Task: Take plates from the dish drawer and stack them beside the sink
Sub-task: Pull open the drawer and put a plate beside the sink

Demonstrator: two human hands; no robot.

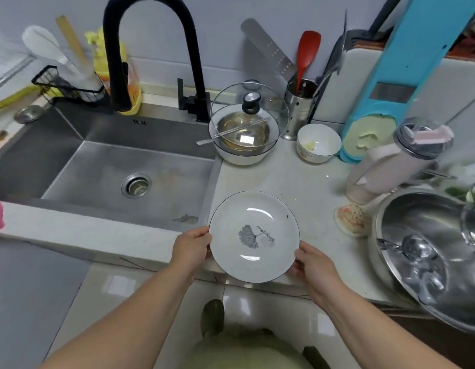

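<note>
Nearest the camera, at 6 o'clock, the person's 2 bare forearms reach up toward a white plate (254,237) with a thin dark rim and a grey leaf print. The left hand (191,247) pinches the rim at about 9 o'clock of the plate, the right hand (312,265) at about 4 o'clock; each grip is closed on the edge, thumb on top, the other fingers hidden beneath. The plate sits at the front edge of the worktop (273,179), just to the right of the sink (116,166), part of it overhanging the edge. I cannot tell whether it rests on the surface or hangs a little above it.

To do this step well, I judge the plate should go further in, toward 12 o'clock, flat and fully supported, with room left for more on top. It should stay apart from the large steel basin (430,251) at 3 o'clock and the shell-like thing (351,219) beside it.

Counted: 1 plate, no stack yet; 1 small white bowl (318,142); 1 white bowl with a steel bowl inside under 1 glass lid (249,115); 1 black tap (151,49). The dish drawer is not in view.
</note>
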